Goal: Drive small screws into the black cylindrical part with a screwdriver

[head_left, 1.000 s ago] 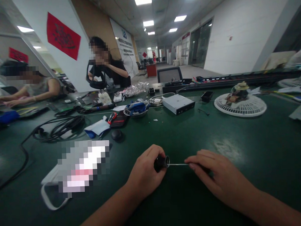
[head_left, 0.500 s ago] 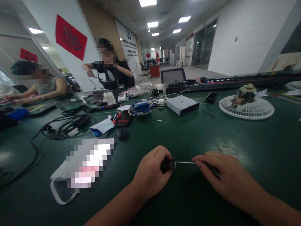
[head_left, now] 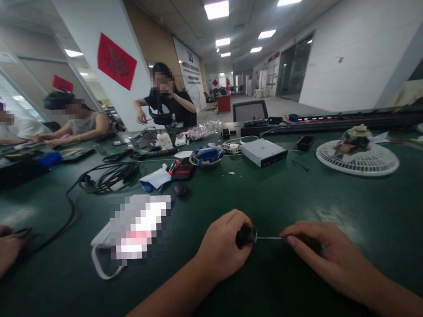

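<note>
Left hand (head_left: pixel 219 245) closed on black cylinder (head_left: pixel 246 236), right hand (head_left: pixel 326 252) pinching thin metal rod (head_left: pixel 270 238), mouse (head_left: pixel 180 189) and face mask (head_left: pixel 137 226) nearby.

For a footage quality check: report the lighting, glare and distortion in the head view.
In the head view, ceiling panel lights give even light; glare forms a pale patch on the green tabletop near the right hand; the wide lens bows the walls and the table edge; the black cylinder and thin metal rod by the left hand look fairly sharp.
</note>
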Tool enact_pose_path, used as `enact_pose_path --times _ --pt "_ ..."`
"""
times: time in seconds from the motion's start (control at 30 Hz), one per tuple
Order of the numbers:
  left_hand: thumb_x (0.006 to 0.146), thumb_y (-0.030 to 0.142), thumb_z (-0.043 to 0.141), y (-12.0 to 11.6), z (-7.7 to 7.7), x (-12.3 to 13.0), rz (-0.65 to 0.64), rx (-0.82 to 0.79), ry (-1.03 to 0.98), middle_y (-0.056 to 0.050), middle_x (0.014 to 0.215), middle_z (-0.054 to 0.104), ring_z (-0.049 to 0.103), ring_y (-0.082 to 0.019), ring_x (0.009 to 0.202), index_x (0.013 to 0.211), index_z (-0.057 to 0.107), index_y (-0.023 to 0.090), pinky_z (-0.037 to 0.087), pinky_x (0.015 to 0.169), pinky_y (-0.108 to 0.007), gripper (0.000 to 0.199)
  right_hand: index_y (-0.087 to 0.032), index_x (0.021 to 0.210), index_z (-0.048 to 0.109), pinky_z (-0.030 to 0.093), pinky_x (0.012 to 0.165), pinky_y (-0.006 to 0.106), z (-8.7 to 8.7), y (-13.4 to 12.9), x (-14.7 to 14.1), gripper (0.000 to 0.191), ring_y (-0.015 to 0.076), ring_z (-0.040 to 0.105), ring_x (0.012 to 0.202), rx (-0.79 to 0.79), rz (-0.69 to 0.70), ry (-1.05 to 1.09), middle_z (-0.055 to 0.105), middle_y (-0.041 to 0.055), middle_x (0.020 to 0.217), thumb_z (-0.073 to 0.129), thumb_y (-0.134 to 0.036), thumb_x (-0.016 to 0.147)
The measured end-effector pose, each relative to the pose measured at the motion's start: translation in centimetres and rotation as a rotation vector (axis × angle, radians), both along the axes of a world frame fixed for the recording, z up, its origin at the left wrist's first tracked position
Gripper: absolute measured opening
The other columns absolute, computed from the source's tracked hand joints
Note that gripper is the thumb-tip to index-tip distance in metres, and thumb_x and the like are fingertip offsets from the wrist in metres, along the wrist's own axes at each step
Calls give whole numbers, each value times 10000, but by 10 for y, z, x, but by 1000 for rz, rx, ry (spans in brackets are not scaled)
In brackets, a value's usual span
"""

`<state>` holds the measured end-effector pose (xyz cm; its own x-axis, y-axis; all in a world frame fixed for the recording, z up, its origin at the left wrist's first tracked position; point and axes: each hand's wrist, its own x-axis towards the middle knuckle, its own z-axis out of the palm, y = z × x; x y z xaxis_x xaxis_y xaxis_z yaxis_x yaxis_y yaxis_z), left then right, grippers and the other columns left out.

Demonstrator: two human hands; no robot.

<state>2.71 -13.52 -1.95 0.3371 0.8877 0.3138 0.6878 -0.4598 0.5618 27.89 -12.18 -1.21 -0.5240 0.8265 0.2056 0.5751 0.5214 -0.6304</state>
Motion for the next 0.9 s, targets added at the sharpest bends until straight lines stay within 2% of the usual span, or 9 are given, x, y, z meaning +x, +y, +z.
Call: enact_pose_path --times 0.07,0.17,0.33,0.47,0.63,0.77,0.9 --pt "748 105 643 0 1 0 -14 -1 8 -7 1001 627 583 -163 895 971 574 222 461 770 -297 261 -265 1079 733 503 561 252 1 0 0 264 133 660 683 12 -47 17 729 -2 843 518 -369 968" --pt "761 130 652 0 2 -1 1 -10 19 -7 1015 633 588 -171 924 995 587 228 467 791 -307 262 -262 1045 748 523 604 265 2 0 -1 258 145 676 712 62 -119 -9 741 7 864 527 -360 958" --pt "754 116 649 0 3 -2 -15 2 19 -8 995 635 591 -163 893 984 591 221 472 771 -301 260 -259 982 762 509 548 247 3 -1 -1 260 138 663 644 10 -59 13 737 2 794 529 -370 952" --pt "776 138 650 0 2 -1 -16 7 29 -9 1013 639 596 -167 912 1011 592 224 481 788 -312 257 -243 1012 755 524 583 266 4 1 -1 259 155 680 692 52 -131 18 756 22 867 535 -363 948" --pt "788 146 652 0 3 -2 -12 8 36 -13 1021 644 601 -171 914 1021 592 226 488 783 -317 254 -236 971 756 514 575 268 5 0 -1 239 147 669 657 21 -38 16 742 10 800 539 -330 940" --pt "783 130 650 1 3 -2 -43 6 41 -7 1008 643 604 -163 908 1020 590 224 489 784 -311 262 -238 991 747 508 577 262 4 0 0 235 149 675 684 54 -98 33 746 12 836 533 -323 944" --pt "776 129 656 1 3 -1 -12 12 50 -9 1000 644 604 -164 902 1011 591 218 489 781 -312 259 -241 926 747 476 541 245 4 0 0 221 135 654 628 32 -27 15 731 0 774 538 -312 935"
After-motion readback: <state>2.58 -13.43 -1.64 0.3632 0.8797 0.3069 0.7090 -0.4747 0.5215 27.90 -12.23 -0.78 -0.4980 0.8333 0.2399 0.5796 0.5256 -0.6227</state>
